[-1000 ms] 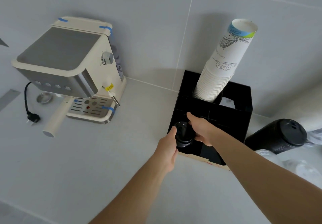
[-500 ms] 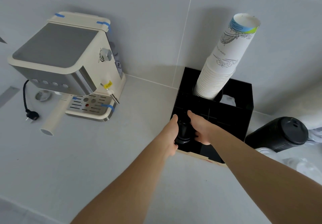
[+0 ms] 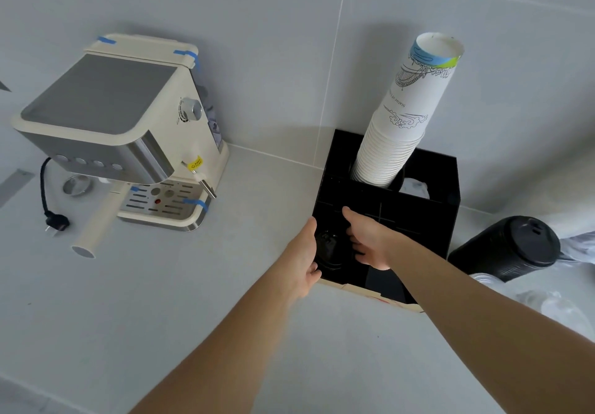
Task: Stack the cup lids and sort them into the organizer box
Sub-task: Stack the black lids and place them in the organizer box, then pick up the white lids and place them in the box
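A short stack of black cup lids (image 3: 330,248) sits low inside the front-left compartment of the black organizer box (image 3: 428,217). My left hand (image 3: 301,260) holds the stack from the left, thumb pointing up along the box's left wall. From the right, my right hand (image 3: 368,241) reaches into the same compartment with its fingers curled against the stack. The bottom of the stack is hidden by the box and my hands.
A tall stack of white paper cups (image 3: 402,130) leans out of the box's back compartment. A long roll of black lids (image 3: 505,249) lies on its side right of the box, with clear lids in plastic (image 3: 553,304) beside it. A cream coffee machine (image 3: 122,130) stands at left.
The lid stack has gone down from above the box's rim into the front-left compartment, both hands lowering with it.
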{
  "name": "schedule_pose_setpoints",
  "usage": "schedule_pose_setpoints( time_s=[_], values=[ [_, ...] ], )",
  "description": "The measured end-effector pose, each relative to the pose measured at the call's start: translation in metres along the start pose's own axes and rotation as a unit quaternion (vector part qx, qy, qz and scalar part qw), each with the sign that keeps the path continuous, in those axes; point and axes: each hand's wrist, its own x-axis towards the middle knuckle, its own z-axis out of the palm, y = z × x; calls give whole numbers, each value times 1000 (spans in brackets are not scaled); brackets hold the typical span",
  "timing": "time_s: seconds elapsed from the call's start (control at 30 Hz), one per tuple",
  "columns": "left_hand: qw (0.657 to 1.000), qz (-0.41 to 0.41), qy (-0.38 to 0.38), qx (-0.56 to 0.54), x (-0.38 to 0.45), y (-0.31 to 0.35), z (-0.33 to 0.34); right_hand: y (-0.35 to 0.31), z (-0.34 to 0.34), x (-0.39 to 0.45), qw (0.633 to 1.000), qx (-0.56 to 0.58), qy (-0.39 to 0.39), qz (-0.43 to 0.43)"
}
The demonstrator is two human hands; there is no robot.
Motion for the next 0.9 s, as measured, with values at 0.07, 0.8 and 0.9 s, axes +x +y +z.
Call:
schedule_pose_setpoints(
  time_s=[0.07, 0.8, 0.9],
  values=[
    [1000, 3, -1, -3, -3, -3, -7, 2, -3, -3, 1000, 20, 8, -12],
    [975, 169, -115, -84, -104, -21, -65, 77, -47, -153, 953, 242, 1, -185],
    [971, 187, -130, -68, -111, -15, -70, 87, -52, -169, 941, 271, 25, -201]
  ],
)
